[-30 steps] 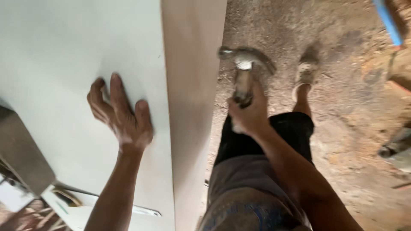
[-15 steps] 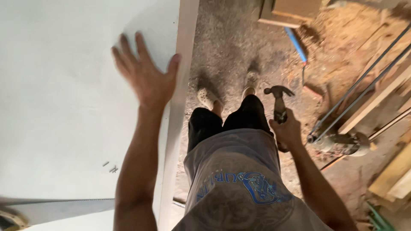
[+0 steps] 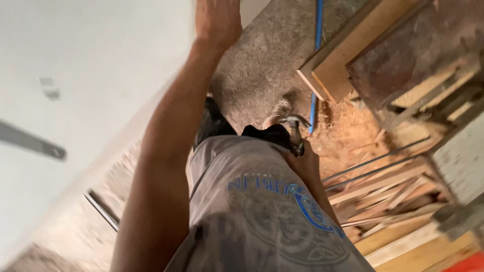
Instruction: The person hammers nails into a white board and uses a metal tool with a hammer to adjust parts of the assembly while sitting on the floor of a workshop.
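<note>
My left hand (image 3: pixel 218 20) reaches up along the edge of a large white board (image 3: pixel 91 75), partly cut off by the top of the frame; its fingers are out of view. My right hand (image 3: pixel 302 161) hangs beside my hip and grips the handle of a claw hammer (image 3: pixel 295 128), whose steel head points up and away from me. My grey printed shirt and dark shorts fill the lower middle. One pale shoe (image 3: pixel 280 108) shows on the dusty floor below.
A hand saw blade (image 3: pixel 30 143) lies on the white board at left. Stacked wooden boards (image 3: pixel 343 55) and scrap timber (image 3: pixel 393 196) crowd the right side. A blue pipe (image 3: pixel 316 60) runs along the sawdust-covered floor. Thin metal rods (image 3: pixel 373 161) lie across the scraps.
The view has swung and tilted right. My left hand has slid farther up the board's edge. The hammer has come in close against my right hip.
</note>
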